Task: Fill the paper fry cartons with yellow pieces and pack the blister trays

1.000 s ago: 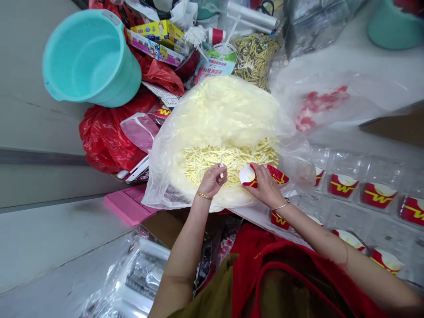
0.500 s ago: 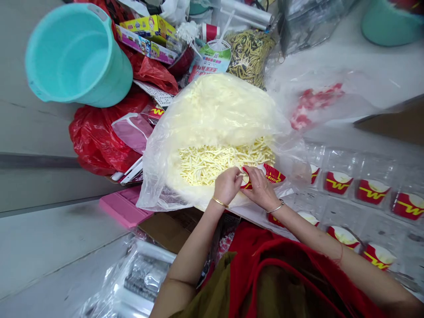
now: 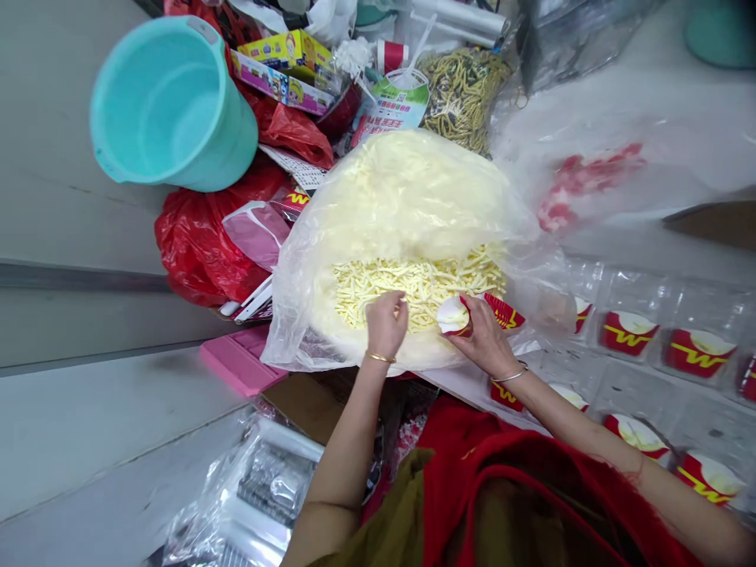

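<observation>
My right hand (image 3: pixel 483 340) grips a small red-and-white fry carton (image 3: pixel 453 315), its white opening facing left. A few pale pieces seem to be inside it. My left hand (image 3: pixel 387 323) has curled fingers at the near edge of a heap of pale yellow fry-shaped sticks (image 3: pixel 413 283). Whatever those fingers hold is hidden. The heap lies in a large clear plastic bag (image 3: pixel 295 276), folded open toward me. Just right of my right hand, a stack of flat red cartons (image 3: pixel 505 311) rests on the bag.
Clear trays (image 3: pixel 635 291) on the right hold several filled red cartons (image 3: pixel 629 335). A turquoise bucket (image 3: pixel 236 142) stands at upper left above a red plastic bag (image 3: pixel 206 244). Behind the heap lie a bag of gold cord (image 3: pixel 464 94) and boxes (image 3: pixel 283 87). A pink lid-like piece (image 3: pixel 239 362) sits left.
My left hand has left the carton's opening and moved left to the heap of sticks. My right hand still holds the carton, its opening now in plain sight. The view has shifted slightly.
</observation>
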Motion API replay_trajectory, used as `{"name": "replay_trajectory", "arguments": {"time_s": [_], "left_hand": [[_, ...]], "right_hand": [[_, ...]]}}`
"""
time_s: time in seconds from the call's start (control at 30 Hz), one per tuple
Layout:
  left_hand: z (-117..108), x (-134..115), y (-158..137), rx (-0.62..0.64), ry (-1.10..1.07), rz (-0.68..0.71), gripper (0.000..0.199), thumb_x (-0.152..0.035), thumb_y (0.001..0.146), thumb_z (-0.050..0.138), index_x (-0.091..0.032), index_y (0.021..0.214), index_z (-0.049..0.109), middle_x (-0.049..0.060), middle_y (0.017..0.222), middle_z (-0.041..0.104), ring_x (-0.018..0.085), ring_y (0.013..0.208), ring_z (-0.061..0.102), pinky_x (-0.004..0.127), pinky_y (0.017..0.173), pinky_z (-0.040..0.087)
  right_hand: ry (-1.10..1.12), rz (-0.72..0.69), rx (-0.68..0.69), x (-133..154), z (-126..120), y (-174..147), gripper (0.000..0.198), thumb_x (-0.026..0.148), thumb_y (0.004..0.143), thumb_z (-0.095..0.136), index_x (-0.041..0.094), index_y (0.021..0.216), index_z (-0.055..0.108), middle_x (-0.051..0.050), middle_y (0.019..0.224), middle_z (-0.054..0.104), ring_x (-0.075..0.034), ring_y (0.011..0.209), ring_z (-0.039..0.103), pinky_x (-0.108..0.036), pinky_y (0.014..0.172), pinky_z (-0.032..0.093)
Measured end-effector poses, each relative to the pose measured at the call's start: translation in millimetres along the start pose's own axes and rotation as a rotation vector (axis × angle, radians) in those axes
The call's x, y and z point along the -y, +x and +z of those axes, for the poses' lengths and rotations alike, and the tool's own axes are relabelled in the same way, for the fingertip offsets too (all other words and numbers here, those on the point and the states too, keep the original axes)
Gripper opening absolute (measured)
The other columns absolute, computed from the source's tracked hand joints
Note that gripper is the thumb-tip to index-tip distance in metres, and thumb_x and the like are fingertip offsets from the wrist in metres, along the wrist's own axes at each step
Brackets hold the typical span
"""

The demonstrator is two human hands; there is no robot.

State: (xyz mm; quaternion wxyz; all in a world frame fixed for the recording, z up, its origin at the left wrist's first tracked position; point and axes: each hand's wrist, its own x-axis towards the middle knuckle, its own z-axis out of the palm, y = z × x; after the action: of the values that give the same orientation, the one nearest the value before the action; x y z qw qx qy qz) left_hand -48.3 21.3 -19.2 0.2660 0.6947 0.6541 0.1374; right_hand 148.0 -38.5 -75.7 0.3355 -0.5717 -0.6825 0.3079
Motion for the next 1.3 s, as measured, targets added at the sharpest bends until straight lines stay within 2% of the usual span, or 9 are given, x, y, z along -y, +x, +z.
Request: {"name": "replay_trajectory", "arguments": {"time_s": [0.13, 0.23, 0.4, 0.53, 0.63, 0.77, 1.03, 1.13, 1.3], "left_hand": [[-18, 51, 13, -0.048, 0.514, -0.301, 0.03, -0.018, 0.073, 0.058, -0.016, 0.102, 0.055, 0.014, 0.101, 0.057, 0.029, 0.098, 0.053, 0.04, 0.083, 0.037], [-17, 74, 14, -0.029, 0.495, -0.34, 0.013, -0.018, 0.074, 0.055, -0.017, 0.088, 0.055, 0.009, 0.091, 0.057, 0.023, 0.087, 0.055, 0.033, 0.075, 0.039], [-12, 69, 13, -0.117, -0.272, -0.38, 0.015, -0.023, 0.068, 0.06, -0.017, 0.068, 0.046, -0.004, 0.062, 0.043, 0.009, 0.057, 0.043, 0.022, 0.057, 0.034], [-14, 40, 11, 0.055, -0.946, -0.42, 0.028, -0.03, 0.064, 0.069, -0.017, 0.069, 0.045, -0.007, 0.06, 0.039, 0.004, 0.047, 0.035, 0.019, 0.047, 0.026], [-11, 28, 14, 0.135, -0.969, -0.421, 0.026, -0.028, 0.064, 0.07, -0.016, 0.071, 0.048, -0.007, 0.056, 0.038, 0.004, 0.045, 0.035, 0.018, 0.045, 0.025], [-5, 27, 21, -0.002, -0.821, -0.479, 0.025, -0.023, 0.06, 0.072, -0.015, 0.068, 0.05, -0.007, 0.052, 0.041, 0.003, 0.043, 0.035, 0.018, 0.043, 0.022], [-10, -3, 11, 0.284, -1.335, -0.382, 0.023, -0.021, 0.066, 0.07, -0.016, 0.075, 0.049, -0.006, 0.062, 0.04, 0.002, 0.05, 0.035, 0.016, 0.049, 0.027], [-4, -13, 8, 0.336, -1.23, -0.371, 0.023, -0.024, 0.067, 0.07, -0.015, 0.074, 0.049, -0.006, 0.062, 0.041, 0.003, 0.051, 0.034, 0.016, 0.049, 0.026], [0, -20, 9, 0.282, -0.702, -0.259, 0.02, -0.027, 0.067, 0.068, -0.015, 0.072, 0.053, -0.005, 0.061, 0.045, 0.004, 0.049, 0.035, 0.017, 0.047, 0.026]], "right_hand": [[0.009, 0.003, -0.001, -1, 0, -3, 0.075, 0.038, 0.08, 0.062, 0.02, 0.141, 0.022, -0.015, 0.133, 0.042, -0.029, 0.123, 0.039, -0.049, 0.104, 0.036], [0.013, 0.019, -0.002, -3, 2, -6, 0.076, 0.039, 0.08, 0.063, 0.019, 0.141, 0.022, -0.015, 0.133, 0.042, -0.029, 0.123, 0.04, -0.049, 0.104, 0.036], [-0.006, 0.037, 0.007, -6, 0, -11, 0.077, 0.041, 0.079, 0.063, 0.018, 0.14, 0.023, -0.016, 0.131, 0.043, -0.029, 0.122, 0.04, -0.048, 0.104, 0.037], [-0.02, 0.025, 0.026, -4, 0, -7, 0.078, 0.038, 0.079, 0.064, 0.018, 0.141, 0.022, -0.015, 0.131, 0.043, -0.03, 0.121, 0.041, -0.049, 0.103, 0.037], [-0.041, 0.0, 0.041, -2, 0, -2, 0.079, 0.035, 0.077, 0.066, 0.017, 0.14, 0.022, -0.016, 0.132, 0.043, -0.029, 0.121, 0.04, -0.047, 0.104, 0.036], [-0.061, -0.007, 0.035, -2, -1, 0, 0.079, 0.033, 0.076, 0.067, 0.015, 0.14, 0.024, -0.016, 0.131, 0.044, -0.028, 0.121, 0.04, -0.045, 0.105, 0.036], [-0.036, -0.014, 0.059, 9, 1, 3, 0.076, 0.034, 0.078, 0.066, 0.016, 0.139, 0.024, -0.016, 0.131, 0.044, -0.029, 0.12, 0.041, -0.047, 0.102, 0.038], [-0.004, -0.027, 0.059, 20, 3, 7, 0.075, 0.034, 0.079, 0.065, 0.017, 0.14, 0.023, -0.015, 0.13, 0.045, -0.029, 0.119, 0.042, -0.048, 0.101, 0.039], [-0.003, -0.018, 0.055, 26, -1, 9, 0.072, 0.033, 0.079, 0.064, 0.017, 0.138, 0.026, -0.014, 0.126, 0.047, -0.028, 0.117, 0.043, -0.046, 0.099, 0.041]]}}
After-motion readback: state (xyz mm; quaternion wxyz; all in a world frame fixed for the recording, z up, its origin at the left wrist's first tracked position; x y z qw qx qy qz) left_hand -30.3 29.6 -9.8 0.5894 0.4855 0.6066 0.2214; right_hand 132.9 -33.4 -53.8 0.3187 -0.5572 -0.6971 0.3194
